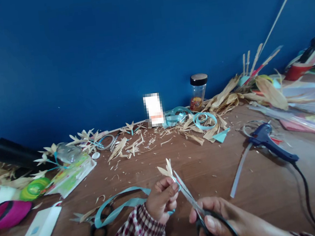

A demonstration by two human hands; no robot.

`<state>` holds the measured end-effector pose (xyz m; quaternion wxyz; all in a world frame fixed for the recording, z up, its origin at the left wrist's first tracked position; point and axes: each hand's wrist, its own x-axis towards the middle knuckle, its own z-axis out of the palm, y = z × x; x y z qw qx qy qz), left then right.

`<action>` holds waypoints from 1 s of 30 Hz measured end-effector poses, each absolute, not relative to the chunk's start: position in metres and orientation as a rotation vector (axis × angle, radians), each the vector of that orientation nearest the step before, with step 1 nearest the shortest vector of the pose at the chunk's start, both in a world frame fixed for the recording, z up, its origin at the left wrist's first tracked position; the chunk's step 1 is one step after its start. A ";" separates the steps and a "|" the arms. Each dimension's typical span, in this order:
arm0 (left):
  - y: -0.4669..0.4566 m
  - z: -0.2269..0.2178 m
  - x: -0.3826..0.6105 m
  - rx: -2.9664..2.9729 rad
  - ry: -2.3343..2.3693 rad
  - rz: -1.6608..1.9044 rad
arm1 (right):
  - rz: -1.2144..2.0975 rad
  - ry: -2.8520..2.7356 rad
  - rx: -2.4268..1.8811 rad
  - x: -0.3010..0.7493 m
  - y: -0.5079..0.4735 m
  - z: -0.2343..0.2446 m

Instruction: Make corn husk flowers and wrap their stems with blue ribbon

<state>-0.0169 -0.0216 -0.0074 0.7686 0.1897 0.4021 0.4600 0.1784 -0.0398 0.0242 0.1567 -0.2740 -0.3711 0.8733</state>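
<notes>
My left hand (162, 198) pinches a small corn-husk flower (167, 169) at its base, petals pointing up. A light blue ribbon (121, 200) runs from beside this hand and loops over the table to the left. In my right hand (227, 217) is a pair of scissors (190, 198) with black handles, thumb and fingers in the loops. The narrowly parted blades point up and left, their tips close beside the flower's base. Whether they touch it, I cannot tell. A second pair of scissors (98, 233) lies on the table left of my left hand, partly under the ribbon.
A blue glue gun (272, 143) with its stick and black cord lies at right. Husk scraps (132, 145), ribbon coils (205, 120) and a lidded jar (199, 93) line the wall. Finished husk flowers (85, 138), a green tape roll (34, 189) and a white box (42, 235) lie left.
</notes>
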 end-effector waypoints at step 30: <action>-0.025 -0.006 -0.014 0.549 0.891 0.911 | 2.371 -0.832 -1.054 0.179 -0.056 0.039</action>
